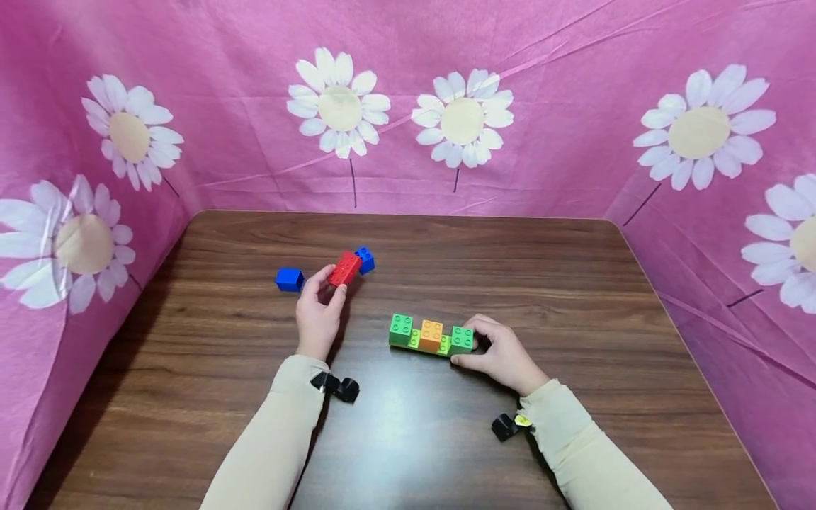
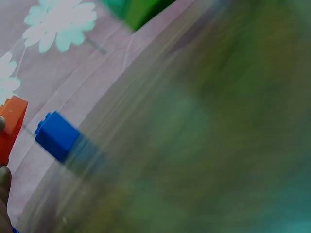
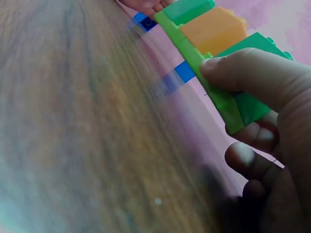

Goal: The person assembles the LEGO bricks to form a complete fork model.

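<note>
Between thumb and fingers, my left hand [image 1: 317,316] pinches a red toy building brick [image 1: 346,268]; the left wrist view has this brick [image 2: 10,128] at its left edge. My right hand [image 1: 503,352] grips the right end of a joined block assembly [image 1: 414,338]. That assembly is a long lime-green base [image 3: 187,53] with a green brick at each end and an orange brick [image 3: 214,30] in the middle. In the right wrist view the thumb lies along the base, with fingertips below. One blue brick [image 1: 365,260] stands just beyond the red one.
Another blue brick [image 1: 290,280] lies left of my left hand. The wooden table [image 1: 548,269] is bordered by a pink cloth [image 1: 242,142] with white flowers at the back and sides. A black wrist camera [image 1: 344,389] sits at the left cuff, another [image 1: 505,427] at the right.
</note>
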`<state>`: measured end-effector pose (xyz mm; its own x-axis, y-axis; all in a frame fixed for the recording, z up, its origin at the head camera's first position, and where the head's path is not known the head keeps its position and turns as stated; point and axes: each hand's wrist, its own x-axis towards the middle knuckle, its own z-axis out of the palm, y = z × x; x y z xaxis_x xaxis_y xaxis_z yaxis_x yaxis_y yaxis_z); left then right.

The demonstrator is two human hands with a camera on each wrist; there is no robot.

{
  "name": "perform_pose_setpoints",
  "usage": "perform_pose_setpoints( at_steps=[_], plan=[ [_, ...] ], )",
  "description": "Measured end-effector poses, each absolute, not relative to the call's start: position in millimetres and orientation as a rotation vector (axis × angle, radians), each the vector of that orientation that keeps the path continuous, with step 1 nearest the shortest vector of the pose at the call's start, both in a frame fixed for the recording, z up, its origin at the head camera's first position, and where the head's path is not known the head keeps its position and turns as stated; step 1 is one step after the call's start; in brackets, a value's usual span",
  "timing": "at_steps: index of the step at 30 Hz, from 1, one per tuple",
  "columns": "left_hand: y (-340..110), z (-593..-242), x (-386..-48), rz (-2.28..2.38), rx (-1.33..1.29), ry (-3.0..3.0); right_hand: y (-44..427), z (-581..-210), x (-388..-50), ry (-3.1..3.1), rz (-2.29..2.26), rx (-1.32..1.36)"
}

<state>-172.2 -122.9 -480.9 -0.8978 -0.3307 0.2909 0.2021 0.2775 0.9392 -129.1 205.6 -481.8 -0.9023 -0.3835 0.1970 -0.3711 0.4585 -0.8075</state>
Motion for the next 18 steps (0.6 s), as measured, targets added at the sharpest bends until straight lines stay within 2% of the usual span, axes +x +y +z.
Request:
perform_pose_setpoints(
  at_steps=[12,18],
  plan=[
    [-108.4,-478.0,-149.9,-1.784,-0.319,-2.271,206.1,-468.1,-133.8,2.658,-1.547,-0.555],
    [-107.8,-486.3,-146.3,-1.668,-0.551,-2.47,205.1,-458.0,-138.3,2.637,-1.601,-0.551]
  ],
)
